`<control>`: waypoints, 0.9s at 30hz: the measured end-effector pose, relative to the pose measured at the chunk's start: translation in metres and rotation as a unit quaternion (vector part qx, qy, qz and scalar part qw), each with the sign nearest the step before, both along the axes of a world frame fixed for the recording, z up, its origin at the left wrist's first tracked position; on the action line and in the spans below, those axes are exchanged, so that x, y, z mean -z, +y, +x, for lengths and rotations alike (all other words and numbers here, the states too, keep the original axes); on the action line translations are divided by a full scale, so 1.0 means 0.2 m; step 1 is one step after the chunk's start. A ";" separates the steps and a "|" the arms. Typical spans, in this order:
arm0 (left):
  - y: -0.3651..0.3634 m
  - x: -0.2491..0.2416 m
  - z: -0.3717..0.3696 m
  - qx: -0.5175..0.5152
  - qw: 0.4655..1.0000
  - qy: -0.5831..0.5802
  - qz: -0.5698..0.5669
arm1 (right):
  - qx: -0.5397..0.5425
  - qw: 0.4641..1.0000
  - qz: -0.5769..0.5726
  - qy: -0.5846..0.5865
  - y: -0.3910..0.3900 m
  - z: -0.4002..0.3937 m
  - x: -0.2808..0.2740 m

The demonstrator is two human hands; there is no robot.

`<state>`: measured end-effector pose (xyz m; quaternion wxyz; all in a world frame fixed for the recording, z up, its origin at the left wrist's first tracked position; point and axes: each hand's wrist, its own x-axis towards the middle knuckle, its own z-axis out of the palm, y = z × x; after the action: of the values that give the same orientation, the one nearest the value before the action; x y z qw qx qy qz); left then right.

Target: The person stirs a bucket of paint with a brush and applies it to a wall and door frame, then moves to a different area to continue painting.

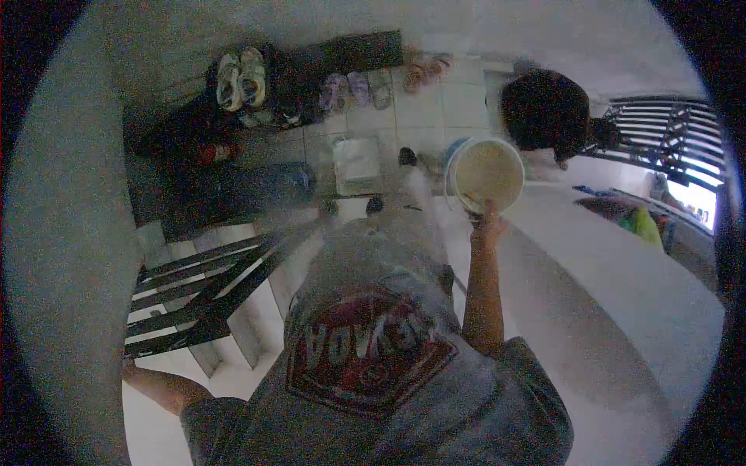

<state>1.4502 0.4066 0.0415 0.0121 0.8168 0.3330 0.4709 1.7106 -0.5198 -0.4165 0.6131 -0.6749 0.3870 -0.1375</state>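
Note:
My right hand [488, 224] grips the near rim of a white bucket [452, 186] with blue marking on its side. The bucket's mouth faces me and its inside looks pale cream. My right arm reaches forward, away from my grey printed T-shirt [373, 349]. At the far left edge, my left hand [129, 362] is beside the lower end of a dark slatted railing [194, 334]; its fingers are mostly hidden. My feet [376, 205] show below the shirt.
Pale steps [245, 338] run beside the railing. Shoes [241, 81] and sandals [346, 89] lie on the tiled floor around a white square object [357, 165]. A dark-haired person's head [544, 109] is close beyond the bucket. Window bars [668, 128] stand at the right.

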 end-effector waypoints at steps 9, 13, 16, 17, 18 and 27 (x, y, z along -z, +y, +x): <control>-0.18 0.17 0.07 -0.090 0.993 -0.020 0.070 | -0.112 0.982 0.138 -0.059 -0.33 0.72 0.51; -0.30 0.41 0.09 -0.169 0.976 -0.049 0.126 | -0.099 0.986 0.134 0.002 -0.37 1.16 0.58; -0.46 0.59 0.18 -0.226 0.957 -0.052 0.173 | 0.000 0.976 0.219 -0.017 -0.33 1.43 0.55; -0.51 0.66 0.26 -0.244 0.948 -0.059 0.193 | -0.016 0.979 0.203 -0.002 -0.31 1.50 0.55; -0.56 0.72 0.36 -0.263 0.937 -0.069 0.219 | -0.030 0.982 0.186 0.008 -0.32 1.58 0.55; -1.78 1.63 2.10 0.048 0.975 -0.214 0.030 | -0.020 0.980 0.196 0.006 -0.19 1.96 0.37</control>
<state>1.8695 0.0507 -0.2836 0.0812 0.7119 0.2687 0.6438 2.1021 -0.5584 -0.4905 0.7334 -0.5501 0.3970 -0.0427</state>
